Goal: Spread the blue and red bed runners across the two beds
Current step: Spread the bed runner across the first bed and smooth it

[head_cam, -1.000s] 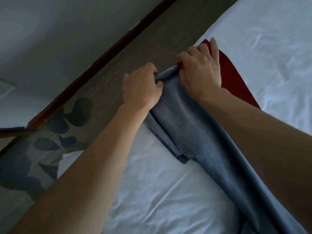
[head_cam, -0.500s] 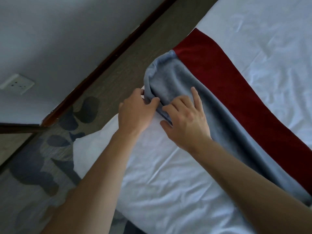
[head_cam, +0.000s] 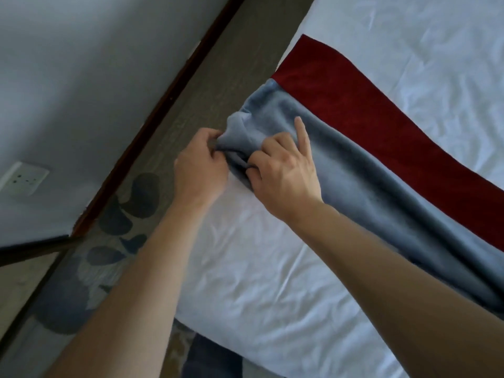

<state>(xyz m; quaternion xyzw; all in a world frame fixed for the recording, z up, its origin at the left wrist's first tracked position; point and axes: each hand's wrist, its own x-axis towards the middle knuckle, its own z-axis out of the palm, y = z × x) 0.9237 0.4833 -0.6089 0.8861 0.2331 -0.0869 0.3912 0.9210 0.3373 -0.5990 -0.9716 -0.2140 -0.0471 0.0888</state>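
Lying diagonally across a white bed [head_cam: 272,268], the blue runner [head_cam: 368,192] is soft grey-blue cloth, bunched and folded at its end near the bed's edge and rumpled along its near side. The red runner [head_cam: 368,105] lies flat just beside it on the far side, their long edges touching; its squared end reaches the mattress edge. The sheet is creased in fine wrinkles.

Beyond the bed runs a strip of brown carpet [head_cam: 207,85] with dark blue leaf shapes, bounded by a dark skirting [head_cam: 152,115] and a pale wall [head_cam: 81,64] that carries a white socket [head_cam: 24,178].

Both bare forearms reach in from the lower edge. The left hand [head_cam: 199,170] has its fingers curled, pinching the bunched corner of the blue runner. The right hand [head_cam: 283,173] pinches the same fold from the other side with thumb and curled fingers, while its forefinger lies straight on the cloth. The two hands are close together, almost touching.
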